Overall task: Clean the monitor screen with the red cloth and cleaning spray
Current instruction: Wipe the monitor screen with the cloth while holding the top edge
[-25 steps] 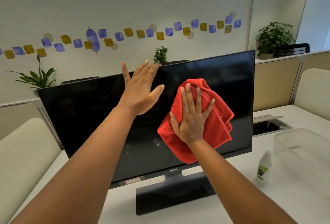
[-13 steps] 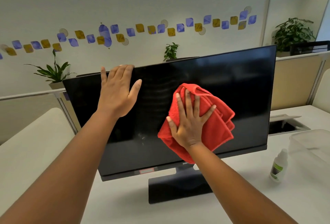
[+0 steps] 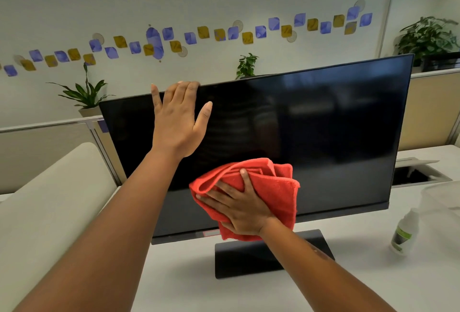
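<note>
A black monitor (image 3: 323, 132) stands on a dark base on the white desk, its screen off. My left hand (image 3: 178, 122) lies flat near the screen's upper left, fingertips hooked over the top edge. My right hand (image 3: 240, 208) presses a bunched red cloth (image 3: 278, 187) against the lower middle of the screen, down at the bottom bezel. A small white spray bottle (image 3: 404, 231) with a green label stands on the desk to the right of the monitor, apart from both hands.
A clear plastic bin (image 3: 440, 202) sits at the right edge beside the bottle. An open cable hatch (image 3: 415, 175) lies behind it. A beige chair back (image 3: 49, 199) is at the left. Low partitions with potted plants (image 3: 83, 92) run behind the desk.
My right hand has slid the red cloth down from mid-screen to the bottom edge. My left hand rose so its fingers grip the top edge. The view shifted left.
</note>
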`<state>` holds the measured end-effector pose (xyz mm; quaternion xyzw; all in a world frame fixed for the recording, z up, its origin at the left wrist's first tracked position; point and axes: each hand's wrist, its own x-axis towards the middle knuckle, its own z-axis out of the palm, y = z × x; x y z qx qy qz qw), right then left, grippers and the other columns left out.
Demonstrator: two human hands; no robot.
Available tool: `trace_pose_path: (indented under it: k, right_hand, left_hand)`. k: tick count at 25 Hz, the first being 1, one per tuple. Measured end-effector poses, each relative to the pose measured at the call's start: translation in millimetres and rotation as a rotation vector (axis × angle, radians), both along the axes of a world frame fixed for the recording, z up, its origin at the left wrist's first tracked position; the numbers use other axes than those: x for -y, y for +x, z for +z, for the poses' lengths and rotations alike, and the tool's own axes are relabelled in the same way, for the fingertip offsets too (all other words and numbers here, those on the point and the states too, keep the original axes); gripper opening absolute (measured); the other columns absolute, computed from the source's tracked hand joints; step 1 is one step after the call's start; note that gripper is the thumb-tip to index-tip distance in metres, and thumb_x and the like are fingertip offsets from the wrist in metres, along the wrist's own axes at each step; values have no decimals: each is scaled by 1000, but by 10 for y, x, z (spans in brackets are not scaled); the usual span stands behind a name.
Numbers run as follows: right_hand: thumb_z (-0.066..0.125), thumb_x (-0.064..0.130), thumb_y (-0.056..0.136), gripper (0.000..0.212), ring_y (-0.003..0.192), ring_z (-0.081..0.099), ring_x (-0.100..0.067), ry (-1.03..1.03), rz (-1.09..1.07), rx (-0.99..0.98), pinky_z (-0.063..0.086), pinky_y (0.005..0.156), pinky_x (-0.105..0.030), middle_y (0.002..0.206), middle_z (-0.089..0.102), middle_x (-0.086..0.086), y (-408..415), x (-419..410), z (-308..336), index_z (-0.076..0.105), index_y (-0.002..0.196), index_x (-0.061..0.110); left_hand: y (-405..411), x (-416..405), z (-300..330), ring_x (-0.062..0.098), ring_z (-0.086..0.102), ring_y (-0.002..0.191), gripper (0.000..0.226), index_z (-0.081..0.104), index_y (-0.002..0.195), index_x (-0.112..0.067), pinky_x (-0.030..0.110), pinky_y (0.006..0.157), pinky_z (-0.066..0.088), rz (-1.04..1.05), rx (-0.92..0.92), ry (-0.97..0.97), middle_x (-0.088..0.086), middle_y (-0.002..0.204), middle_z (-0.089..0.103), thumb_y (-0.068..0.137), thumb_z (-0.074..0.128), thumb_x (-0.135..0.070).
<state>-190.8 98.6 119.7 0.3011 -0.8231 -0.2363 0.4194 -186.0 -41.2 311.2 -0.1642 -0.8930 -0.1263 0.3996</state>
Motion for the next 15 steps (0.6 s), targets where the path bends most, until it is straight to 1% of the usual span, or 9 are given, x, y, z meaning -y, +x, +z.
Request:
trace_pose_path:
  k: [2, 4, 6, 8, 10, 11, 12, 13, 15]
  right_hand:
    - [44, 58, 78, 72, 135, 23, -23, 73, 20, -3, -7, 106, -64, 145, 39, 9, 28, -178, -37, 26, 141, 30]
    - [43, 58, 77, 71, 135, 24, -21, 97, 35, -24, -6, 106, -64, 144, 41, 10, 28, -322, 25, 28, 141, 31]
    - [39, 55, 78, 69, 135, 21, -22, 13, 12, -32, -7, 105, -65, 145, 39, 9, 11, -370, 158, 26, 141, 30]
    - [34, 54, 80, 67, 138, 14, -27, -114, -14, -43, -8, 104, -66, 147, 35, 8, -8, -309, 308, 24, 141, 29]
    - [29, 53, 82, 66, 142, -2, -28, -170, -10, -41, -9, 103, -67, 149, 24, 7, -22, -178, 385, 21, 142, 28]
    - [28, 53, 83, 65, 142, -6, -29, -177, -1, -37, -10, 103, -68, 149, 21, 7, -28, -95, 393, 20, 142, 28]
    - [27, 53, 84, 65, 142, -4, -29, -173, 7, -30, -12, 103, -68, 150, 21, 6, -32, -4, 389, 20, 143, 28]
    - [27, 53, 84, 65, 142, 3, -29, -157, 13, -21, -12, 103, -68, 151, 24, 6, -40, 88, 379, 20, 143, 27]
    - [25, 52, 85, 64, 140, 14, -24, -110, 29, -6, -10, 104, -68, 151, 29, 6, -55, 261, 323, 20, 144, 27]
  left_hand:
    - [4, 19, 4, 22, 24, 137, 59, 34, 135, -12, 46, 114, -9, 3, 0, -11, 8, 140, 40, 87, 24, -44]
    - [6, 21, 8, 22, 23, 137, 59, 34, 135, -12, 46, 114, -9, -3, 2, -5, 8, 140, 40, 87, 24, -44]
    - [0, 9, -1, 22, 22, 137, 59, 34, 135, -12, 46, 114, -10, -11, 4, -1, 8, 140, 40, 87, 24, -45]
    - [-15, 7, -14, 22, 22, 137, 59, 34, 135, -12, 46, 113, -10, -12, -3, 7, 8, 140, 40, 87, 24, -45]
    - [-24, 18, -27, 22, 23, 137, 59, 34, 135, -11, 47, 113, -10, -7, -6, 14, 8, 139, 40, 87, 25, -46]
    - [-27, 24, -32, 23, 24, 136, 59, 34, 134, -11, 47, 113, -10, -4, -10, 15, 8, 139, 41, 87, 25, -46]
    - [-27, 30, -34, 23, 24, 136, 59, 35, 134, -11, 47, 113, -10, 0, -16, 15, 8, 138, 41, 87, 26, -46]
    - [-29, 29, -38, 23, 25, 136, 59, 35, 134, -11, 48, 113, -10, 3, -23, 15, 8, 138, 41, 87, 26, -46]
    - [-35, 16, -47, 23, 25, 135, 59, 35, 134, -11, 48, 114, -9, 3, -28, 16, 8, 137, 42, 87, 26, -46]
